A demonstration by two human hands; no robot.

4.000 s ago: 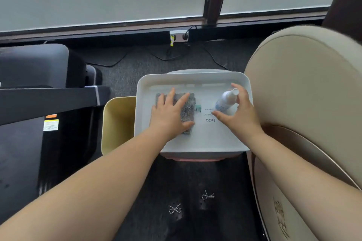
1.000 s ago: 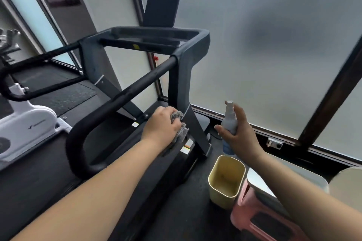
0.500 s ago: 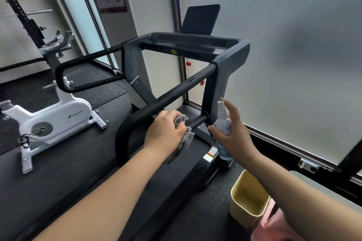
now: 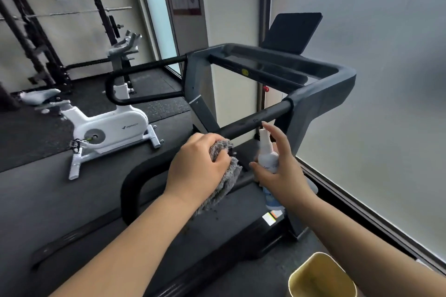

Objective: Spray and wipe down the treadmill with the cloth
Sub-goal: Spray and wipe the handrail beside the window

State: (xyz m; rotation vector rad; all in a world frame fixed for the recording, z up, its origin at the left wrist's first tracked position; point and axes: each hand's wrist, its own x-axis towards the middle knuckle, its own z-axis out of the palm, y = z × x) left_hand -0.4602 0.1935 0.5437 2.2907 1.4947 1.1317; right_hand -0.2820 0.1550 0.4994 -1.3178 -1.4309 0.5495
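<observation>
- Head view looks down both bare forearms at the dark grey treadmill point(image 4: 321, 79), whose frame fills the centre and right of the frame beside a frosted window.
- At centre, the left hand point(image 4: 198, 166) is closed around a bunched grey fluffy cloth point(image 4: 229, 173), with a loose end hanging below the palm toward the treadmill deck.
- That bunching probably keeps a thick pad ready to press on the black round handrail point(image 4: 251, 122), which runs diagonally just above the knuckles.
- Just right of it, the right hand point(image 4: 282, 176) wraps the body of a small white spray bottle point(image 4: 266, 154), held upright, with the forefinger raised over the nozzle.
- Nozzle and forefinger sit just under the handrail, so the aim seems to be that rail; whether the finger presses the pump is hard to tell at this angle.
- No wet patch is clearly visible, so the spraying step looks about to begin, with wiping to follow.
- Lower right holds a pale yellow plastic bin point(image 4: 321, 277); left of centre stands a white exercise bike point(image 4: 108, 128), well apart from the work.
</observation>
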